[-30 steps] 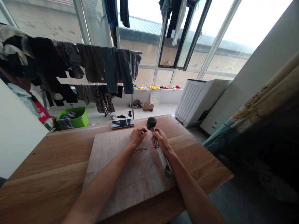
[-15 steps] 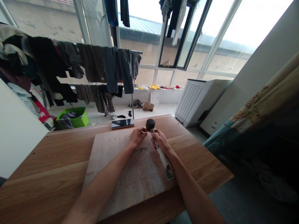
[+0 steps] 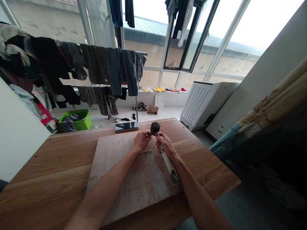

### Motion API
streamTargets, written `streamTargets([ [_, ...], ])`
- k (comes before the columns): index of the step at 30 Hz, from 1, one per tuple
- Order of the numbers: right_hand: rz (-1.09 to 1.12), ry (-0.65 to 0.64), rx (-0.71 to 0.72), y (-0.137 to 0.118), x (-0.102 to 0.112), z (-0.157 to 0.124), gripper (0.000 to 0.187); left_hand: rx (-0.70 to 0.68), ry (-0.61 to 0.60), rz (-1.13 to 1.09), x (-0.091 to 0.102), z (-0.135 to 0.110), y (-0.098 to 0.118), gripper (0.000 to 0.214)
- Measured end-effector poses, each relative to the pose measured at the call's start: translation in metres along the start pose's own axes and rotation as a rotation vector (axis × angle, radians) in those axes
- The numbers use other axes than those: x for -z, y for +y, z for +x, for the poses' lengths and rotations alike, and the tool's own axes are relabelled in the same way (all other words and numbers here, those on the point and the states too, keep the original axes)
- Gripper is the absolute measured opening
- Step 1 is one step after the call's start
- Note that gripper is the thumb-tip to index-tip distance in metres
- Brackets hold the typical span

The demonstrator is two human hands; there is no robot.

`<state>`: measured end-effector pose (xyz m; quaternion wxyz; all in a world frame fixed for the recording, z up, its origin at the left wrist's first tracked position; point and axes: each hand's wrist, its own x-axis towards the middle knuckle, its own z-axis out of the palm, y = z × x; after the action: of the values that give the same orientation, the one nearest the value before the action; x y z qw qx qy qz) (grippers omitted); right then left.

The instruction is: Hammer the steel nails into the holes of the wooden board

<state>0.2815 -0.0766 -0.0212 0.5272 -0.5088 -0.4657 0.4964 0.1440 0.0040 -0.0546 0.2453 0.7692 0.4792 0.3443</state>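
Observation:
My right hand (image 3: 166, 144) is wrapped round the worn, paint-chipped handle of a mallet (image 3: 170, 168), close below its dark head. The head is raised just right of my left hand (image 3: 142, 140), whose fingertips are pinched together over the far part of a pale wooden board (image 3: 122, 179). Whatever is in that pinch is too small to make out. Several nails (image 3: 146, 154) lie loose on the board below my hands. A row of small dark holes or nail heads (image 3: 119, 142) runs along the board's far left part.
The board rests on a wooden table (image 3: 48, 172). A phone (image 3: 126, 126) lies beyond the board's far edge. Behind the table are a green tub (image 3: 87, 119) with cloth, a rack of hanging clothes (image 3: 96, 62) and a white ribbed appliance (image 3: 195, 103). A curtain (image 3: 254, 111) hangs at right.
The whole view has shifted very slightly. Both hands and the mallet keep the same position over the board.

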Motion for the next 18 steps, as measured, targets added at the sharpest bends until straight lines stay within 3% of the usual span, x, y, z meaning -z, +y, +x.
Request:
streamTargets([
  [18,0.009,-0.015,-0.001,0.0008,-0.0013,-0.0005,0.037,0.003,0.003,0.006,0.0004,-0.0008,0.0019,0.008],
])
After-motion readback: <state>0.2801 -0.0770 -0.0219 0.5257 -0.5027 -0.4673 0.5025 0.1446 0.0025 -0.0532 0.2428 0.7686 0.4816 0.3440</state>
